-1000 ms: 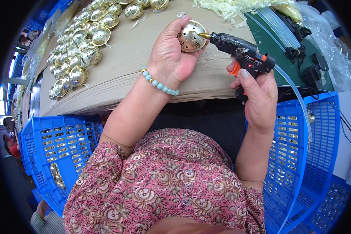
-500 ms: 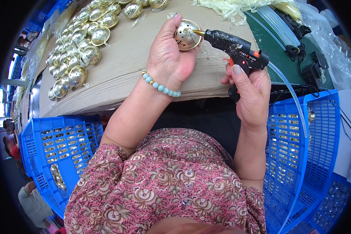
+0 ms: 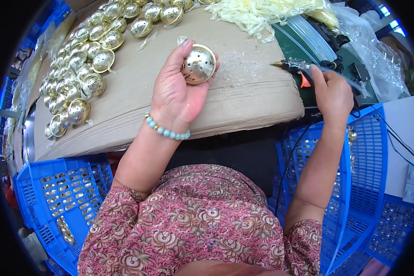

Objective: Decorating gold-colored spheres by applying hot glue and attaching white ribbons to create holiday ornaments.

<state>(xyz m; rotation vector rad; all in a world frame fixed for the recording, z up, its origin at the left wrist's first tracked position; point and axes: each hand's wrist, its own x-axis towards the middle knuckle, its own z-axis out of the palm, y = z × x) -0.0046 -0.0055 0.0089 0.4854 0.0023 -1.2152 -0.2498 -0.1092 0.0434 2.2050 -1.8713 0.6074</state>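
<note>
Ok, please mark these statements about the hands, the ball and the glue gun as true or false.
1. The left hand holds a pierced golden metal ball. True.
2. The glue gun nozzle touches the ball. False: the gun is apart from it, off to the right, in the right hand.
3. More golden balls lie on the cardboard sheet, left of the held one. True.
4. The blue crates are stacked on the cardboard. False: they stand below the table edge, on both sides of the person.
5. The left wrist is bare. False: it wears a pale green bead bracelet.
</note>
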